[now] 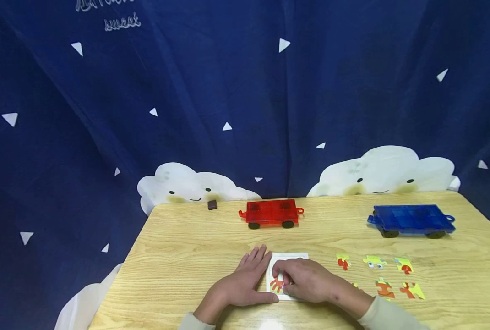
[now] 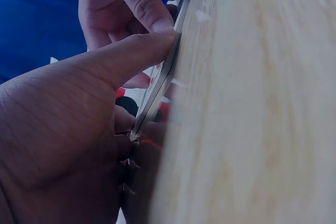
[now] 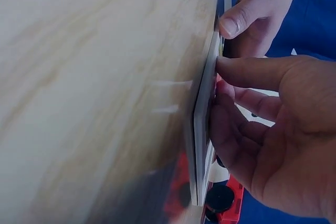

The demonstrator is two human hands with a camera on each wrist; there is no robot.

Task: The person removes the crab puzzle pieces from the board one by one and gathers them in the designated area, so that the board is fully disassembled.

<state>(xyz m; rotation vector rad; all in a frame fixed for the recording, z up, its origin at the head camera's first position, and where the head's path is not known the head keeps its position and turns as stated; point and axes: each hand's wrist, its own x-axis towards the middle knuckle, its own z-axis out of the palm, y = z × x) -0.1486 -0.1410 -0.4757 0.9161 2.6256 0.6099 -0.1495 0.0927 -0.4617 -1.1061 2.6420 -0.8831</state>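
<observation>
Left hand: lay with fingers and thumb spread apart, touching the puzzle board at its left side.
Right hand: bent over the board with curled fingers, touching its face; could not tell whether clamped on a piece.
Puzzle board: lay on the table between both hands, partly covered.
Loose pieces: lay right of the board.
Red wagon: stood beyond the board.
Blue wagon: stood farther right.
</observation>
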